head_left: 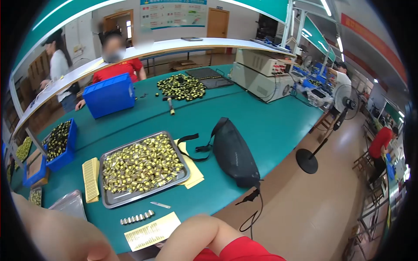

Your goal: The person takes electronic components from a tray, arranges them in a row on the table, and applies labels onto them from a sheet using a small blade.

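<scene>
My two bare arms reach in along the bottom edge, the left one [61, 230] large and blurred, the right one [191, 235] bent below a red sleeve. Neither hand shows; both lie outside the picture. Closest to the arms is a yellow printed label sheet [152, 231]. Beyond it, several small silvery block-shaped parts [137, 217] stand in a row, with a thin pale blade-like strip [161, 205] nearby. A metal tray [143, 197] full of small yellow-banded components [139, 163] sits farther in, beside another yellow label sheet [90, 180].
A black bag [235, 154] lies right of the tray. Blue bins [72, 143] line the left side. Across the green table are a blue crate [109, 95], a component pile [180, 87] and beige machines [261, 76]. A person in red [117, 69] sits opposite. A fan [307, 161] stands right.
</scene>
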A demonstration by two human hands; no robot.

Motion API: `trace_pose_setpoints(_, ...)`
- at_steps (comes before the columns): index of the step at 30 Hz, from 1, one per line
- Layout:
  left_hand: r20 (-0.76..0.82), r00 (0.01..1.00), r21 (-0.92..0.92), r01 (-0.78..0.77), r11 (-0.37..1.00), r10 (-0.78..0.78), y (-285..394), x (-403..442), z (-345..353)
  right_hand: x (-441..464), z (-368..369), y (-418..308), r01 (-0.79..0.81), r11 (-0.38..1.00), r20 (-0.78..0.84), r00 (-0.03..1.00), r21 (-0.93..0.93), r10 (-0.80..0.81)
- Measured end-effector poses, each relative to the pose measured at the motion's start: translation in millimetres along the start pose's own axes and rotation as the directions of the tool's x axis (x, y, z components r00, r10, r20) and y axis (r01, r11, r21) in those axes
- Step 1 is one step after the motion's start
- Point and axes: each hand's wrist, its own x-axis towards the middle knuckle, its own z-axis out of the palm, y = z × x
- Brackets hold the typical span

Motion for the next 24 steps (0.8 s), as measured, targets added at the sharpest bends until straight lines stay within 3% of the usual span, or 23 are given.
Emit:
trace_pose_setpoints(17,0.100,0.994,-0.127,0.058,0.990,-0.045,-13.2,22.3,44.6,3.7,-15.9,-10.2,0.056,0.998,-0.029,0.998,-0.034,-0.057)
trace_pose_setpoints(24,0.130,0.991,-0.224,0.071,0.972,-0.042,-20.6,26.3,57.0,6.4,-33.2,-12.7,0.077,0.987,-0.010,0.997,-0.139,-0.079)
